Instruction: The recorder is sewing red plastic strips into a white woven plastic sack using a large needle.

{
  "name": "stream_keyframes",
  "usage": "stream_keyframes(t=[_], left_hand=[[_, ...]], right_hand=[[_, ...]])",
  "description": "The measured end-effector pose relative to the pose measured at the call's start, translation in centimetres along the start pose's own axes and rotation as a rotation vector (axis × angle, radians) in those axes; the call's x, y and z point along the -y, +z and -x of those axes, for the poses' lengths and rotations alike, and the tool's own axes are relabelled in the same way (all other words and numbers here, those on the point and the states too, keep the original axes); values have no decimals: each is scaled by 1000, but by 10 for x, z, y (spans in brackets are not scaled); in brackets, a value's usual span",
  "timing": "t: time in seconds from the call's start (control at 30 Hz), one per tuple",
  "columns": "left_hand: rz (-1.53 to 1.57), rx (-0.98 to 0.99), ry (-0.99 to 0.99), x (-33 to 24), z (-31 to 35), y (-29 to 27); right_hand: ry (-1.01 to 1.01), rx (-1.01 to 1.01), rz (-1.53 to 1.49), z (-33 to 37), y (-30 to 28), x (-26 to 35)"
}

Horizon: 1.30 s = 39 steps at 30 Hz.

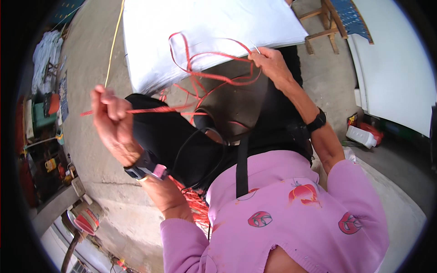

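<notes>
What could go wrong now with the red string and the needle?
The red string lies in loose crossing loops between the left hand and right hand, so pulling may knot it. The thin needle at the right fingertips looks lightly held; it might slip or prick a finger near the white sack.

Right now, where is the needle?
In the head view, the needle is pinched in the right hand, upper centre, at the white sheet's lower edge.

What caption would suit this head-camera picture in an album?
Left hand pulls red string taut; right hand pinches it with a needle at white sheet.
</notes>
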<state>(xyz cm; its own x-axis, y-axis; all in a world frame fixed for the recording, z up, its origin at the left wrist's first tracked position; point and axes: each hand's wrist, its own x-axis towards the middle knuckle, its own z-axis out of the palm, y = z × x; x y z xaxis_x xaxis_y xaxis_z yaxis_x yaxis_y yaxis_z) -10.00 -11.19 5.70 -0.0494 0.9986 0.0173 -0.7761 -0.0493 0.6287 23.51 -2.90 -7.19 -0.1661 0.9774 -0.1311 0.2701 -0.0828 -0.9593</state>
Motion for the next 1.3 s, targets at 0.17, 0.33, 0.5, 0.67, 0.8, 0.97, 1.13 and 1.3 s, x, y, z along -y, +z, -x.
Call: stream_keyframes(t=[0.17,0.33,0.5,0.67,0.8,0.97,1.13,1.3], left_hand=[[-446,-207,-502,127,14,52],[-461,-290,-341,173,2,47],[-391,-231,-143,130,-22,39],[-448,-146,-169,130,-17,57],[-636,-126,-204,146,-3,73],[-826,-36,-194,150,3,86],[-913,-7,-191,148,6,87],[-919,2,-202,147,8,84]], right_hand=[[151,81,-292,40,12,25],[76,181,-121,73,32,32],[96,319,-73,94,8,11],[-158,156,-54,83,-8,16],[-372,-1,128,60,-15,69],[-600,-102,420,51,-13,89],[-750,-139,498,49,-9,81],[-734,-106,536,51,-5,82]])
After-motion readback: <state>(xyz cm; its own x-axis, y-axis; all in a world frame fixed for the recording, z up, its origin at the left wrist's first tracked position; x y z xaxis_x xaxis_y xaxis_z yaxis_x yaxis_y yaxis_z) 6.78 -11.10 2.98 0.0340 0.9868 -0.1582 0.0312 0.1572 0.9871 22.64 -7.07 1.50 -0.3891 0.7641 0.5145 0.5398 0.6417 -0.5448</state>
